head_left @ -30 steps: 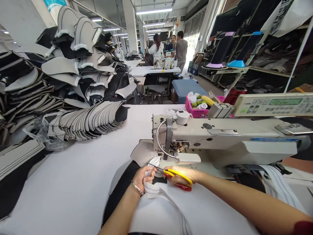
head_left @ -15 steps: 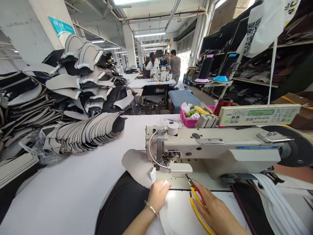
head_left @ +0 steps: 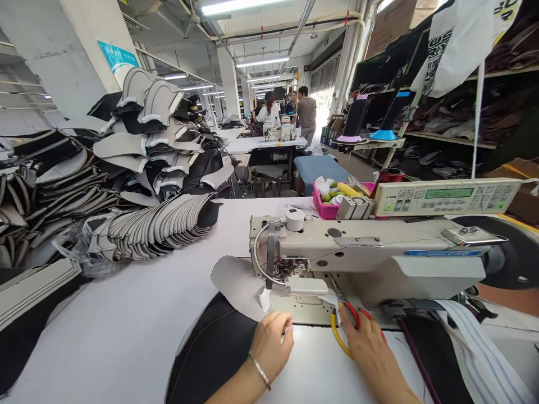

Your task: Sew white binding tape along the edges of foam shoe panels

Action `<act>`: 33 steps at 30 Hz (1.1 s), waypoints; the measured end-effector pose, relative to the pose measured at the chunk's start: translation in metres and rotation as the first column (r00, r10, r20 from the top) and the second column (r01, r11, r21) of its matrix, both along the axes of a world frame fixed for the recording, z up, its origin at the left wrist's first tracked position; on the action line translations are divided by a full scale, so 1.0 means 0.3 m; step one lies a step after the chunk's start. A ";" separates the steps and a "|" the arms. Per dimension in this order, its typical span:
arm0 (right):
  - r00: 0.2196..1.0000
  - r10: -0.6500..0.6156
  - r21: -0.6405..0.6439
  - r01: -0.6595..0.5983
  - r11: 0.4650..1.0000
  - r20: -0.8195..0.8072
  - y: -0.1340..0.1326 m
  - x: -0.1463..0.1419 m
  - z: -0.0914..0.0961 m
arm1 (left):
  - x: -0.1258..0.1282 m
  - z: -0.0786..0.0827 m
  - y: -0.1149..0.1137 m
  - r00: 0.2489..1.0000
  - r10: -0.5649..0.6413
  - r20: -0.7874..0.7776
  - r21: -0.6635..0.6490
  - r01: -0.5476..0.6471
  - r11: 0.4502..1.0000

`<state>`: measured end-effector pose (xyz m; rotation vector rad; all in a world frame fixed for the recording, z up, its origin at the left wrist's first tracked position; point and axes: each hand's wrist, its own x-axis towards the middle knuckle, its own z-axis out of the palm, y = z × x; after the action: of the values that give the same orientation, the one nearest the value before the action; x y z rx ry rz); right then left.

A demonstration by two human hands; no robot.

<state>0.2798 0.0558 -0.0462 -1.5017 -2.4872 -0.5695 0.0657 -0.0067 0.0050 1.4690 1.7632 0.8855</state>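
Note:
My left hand (head_left: pixel 272 342) is closed, thumb and fingertips curled together at the front edge of the sewing machine's bed. What it pinches, if anything, is hidden. Beside it lies a grey mesh fabric piece (head_left: pixel 236 286) joined to a black panel (head_left: pixel 213 350), with a white tab (head_left: pixel 265 299) near the needle area. My right hand (head_left: pixel 370 348) is at the red-and-yellow-handled scissors (head_left: pixel 351 311), fingers among the handles. Their blades point up under the arm of the sewing machine (head_left: pixel 328 241). A small white scrap lies by the blades.
Stacked grey-and-black cut pieces (head_left: pixel 155 227) lie on the white table at left, with higher piles behind. A pink basket (head_left: pixel 328 209) of fruit and a control panel (head_left: pixel 446 197) stand behind the machine. White striped webbing (head_left: pixel 475 336) lies at right. Several people stand farther back.
My right hand has moved slightly right and forward, and the scissors have turned, with red handle parts showing more. My left hand has rolled slightly; the white bit at its fingertips no longer shows.

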 end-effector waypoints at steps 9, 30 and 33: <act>0.934 0.355 -0.348 -0.349 0.870 -0.048 0.012 -0.340 0.241 | -0.055 -0.163 -0.044 0.564 0.175 -0.807 0.261 0.074 0.962; 0.706 -0.077 -0.550 -0.474 0.687 -0.704 0.028 -0.481 -0.005 | -0.234 -0.126 0.032 0.792 0.297 0.533 -0.053 -0.319 0.946; 0.672 -0.110 -0.541 -0.476 0.694 -0.732 0.022 -0.484 -0.009 | -0.227 -0.136 0.031 0.871 0.324 0.368 -0.067 -0.323 0.944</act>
<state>0.1347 0.0625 -0.0490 -1.2032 -2.1693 0.9925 -0.0025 0.0026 -0.0359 0.9278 1.7348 1.2419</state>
